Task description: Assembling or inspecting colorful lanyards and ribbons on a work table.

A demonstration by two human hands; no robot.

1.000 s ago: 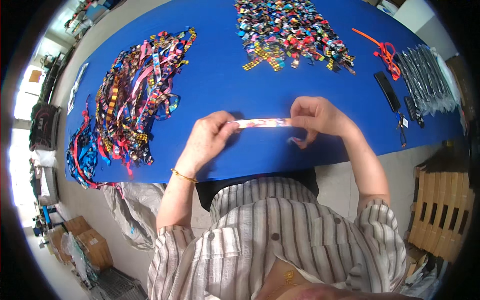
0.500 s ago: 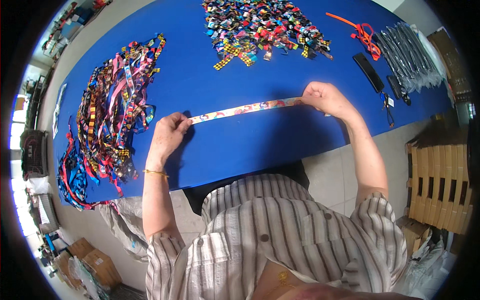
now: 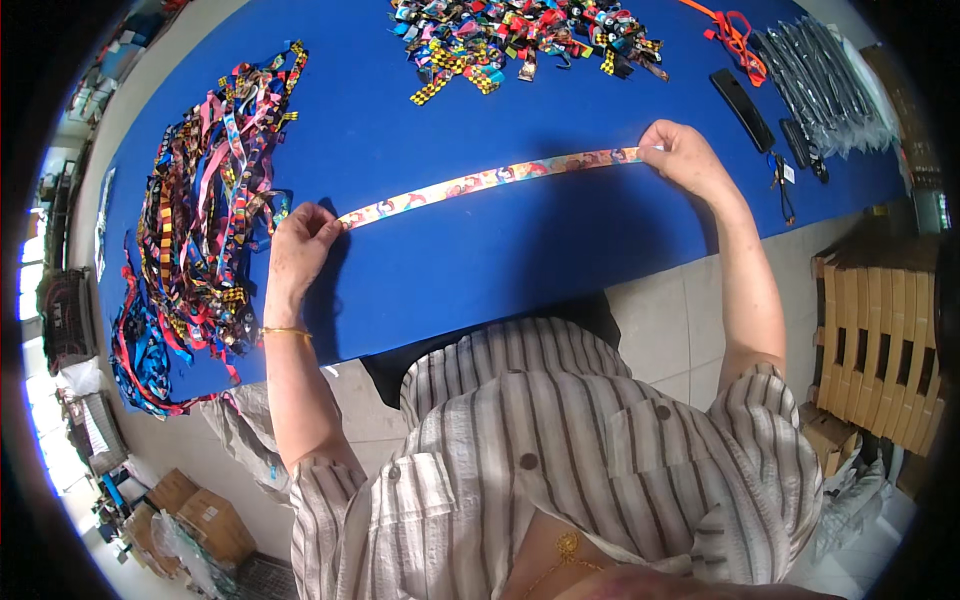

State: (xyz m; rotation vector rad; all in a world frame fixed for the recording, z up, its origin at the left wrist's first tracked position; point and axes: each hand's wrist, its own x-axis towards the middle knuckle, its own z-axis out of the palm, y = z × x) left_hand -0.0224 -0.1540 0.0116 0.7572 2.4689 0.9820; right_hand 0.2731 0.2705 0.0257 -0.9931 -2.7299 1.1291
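Observation:
A narrow printed strap, pale with a colourful pattern, is stretched nearly straight above the blue table. Its left end is pinched between the thumb and fingers of my left hand. My right hand grips the other end, farther from me and higher in the picture. Close to my left hand lies a long heap of patterned straps, in pink, black, yellow and red. A second heap, of short colourful strap pieces, lies at the far middle of the table.
On the right of the table are an orange-red cord, a black oblong case, keys and grey plastic-wrapped packs. Blue straps hang at the left edge. Brown slatted cartons stand right; cardboard boxes sit lower left.
My hands have moved farther apart, the left one leftward and the right one right and away from me. More of the strap's length shows between them. The whole view has shifted slightly.

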